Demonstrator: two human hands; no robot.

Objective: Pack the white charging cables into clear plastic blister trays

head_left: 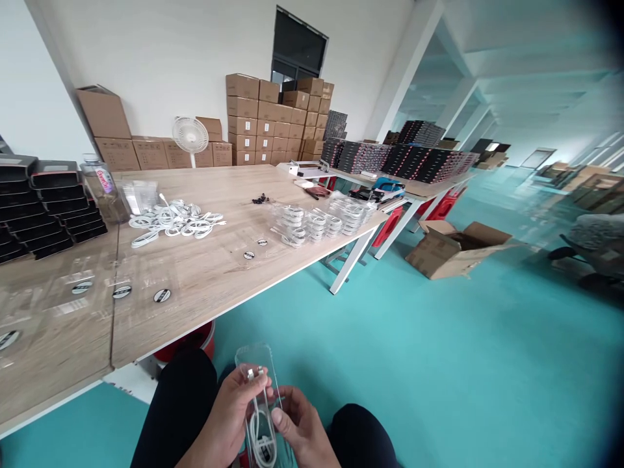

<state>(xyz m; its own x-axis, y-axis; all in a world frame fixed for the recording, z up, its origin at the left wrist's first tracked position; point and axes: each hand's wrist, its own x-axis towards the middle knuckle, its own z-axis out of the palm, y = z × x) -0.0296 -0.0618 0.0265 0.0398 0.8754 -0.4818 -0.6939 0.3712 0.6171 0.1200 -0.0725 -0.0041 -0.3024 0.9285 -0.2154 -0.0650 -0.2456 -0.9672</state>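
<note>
My left hand [233,404] is closed on a coiled white charging cable [254,437], with its thumb near the two connector ends at the top. Around the cable is a clear plastic bag [256,354], its upper part standing out beyond my fingers; how far the cable sits inside is hard to make out. At the bag's right side, my right hand [303,422] grips its edge between thumb and fingers. A round black-and-white label [264,447] shows near the lower part of the coil. Both hands are low, between my knees.
On the wooden table [214,273] lie a pile of loose white cables [178,220], bagged cables [324,220] and flat labelled bags [146,292]. A bottle [103,188] stands by black boxes [43,208]. An opened carton [448,250] sits on the green floor.
</note>
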